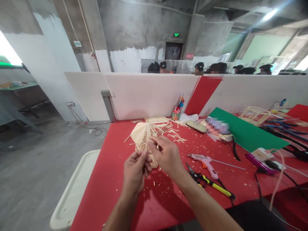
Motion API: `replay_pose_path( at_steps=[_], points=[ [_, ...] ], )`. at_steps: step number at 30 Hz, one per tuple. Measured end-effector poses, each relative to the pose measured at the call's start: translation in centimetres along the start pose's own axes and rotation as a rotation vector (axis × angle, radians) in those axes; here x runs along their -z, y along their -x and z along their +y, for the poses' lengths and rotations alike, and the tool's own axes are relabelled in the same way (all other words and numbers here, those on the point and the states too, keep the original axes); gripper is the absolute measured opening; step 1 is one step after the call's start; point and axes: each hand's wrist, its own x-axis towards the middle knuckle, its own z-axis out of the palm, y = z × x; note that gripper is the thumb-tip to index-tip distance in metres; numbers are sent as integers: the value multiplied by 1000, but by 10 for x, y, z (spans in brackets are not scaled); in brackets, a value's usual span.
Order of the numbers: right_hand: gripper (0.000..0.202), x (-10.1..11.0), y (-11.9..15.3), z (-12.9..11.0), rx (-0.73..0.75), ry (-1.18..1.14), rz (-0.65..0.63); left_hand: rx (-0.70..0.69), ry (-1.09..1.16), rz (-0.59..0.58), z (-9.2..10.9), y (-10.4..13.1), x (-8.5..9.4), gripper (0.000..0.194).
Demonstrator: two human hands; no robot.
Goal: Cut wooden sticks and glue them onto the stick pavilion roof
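My left hand is closed in a pinch, with thumb against forefinger, just in front of a structure of thin wooden sticks. Over the right side of that structure, my right hand has its thumb and fingers drawn together, close to the left fingertips. Anything between the fingers of either hand is too small to make out. The structure's sticks lie side by side in fanned and angled rows, and my hands cover part of it.
Loose sticks and offcuts scatter over the red table. To the right lie a pink glue gun, yellow-handled pliers, a green board and a power strip with cables. A pen cup stands by the white partition.
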Motion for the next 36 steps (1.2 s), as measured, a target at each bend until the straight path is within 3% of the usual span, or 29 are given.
replay_pose_path(
  at_steps=[6,13,20,36],
  points=[
    [32,-5,1,4,137,211,-15,9,119,51,0,-8,-9,39],
    [35,-6,-6,8,157,348,-63,-1,144,66,-3,-15,-15,41],
    [34,-7,-10,8,182,359,-30,16,158,75,-5,-19,-17,42],
    [44,0,-14,16,221,287,-98,44,203,29,-1,-20,-12,20]
  ],
)
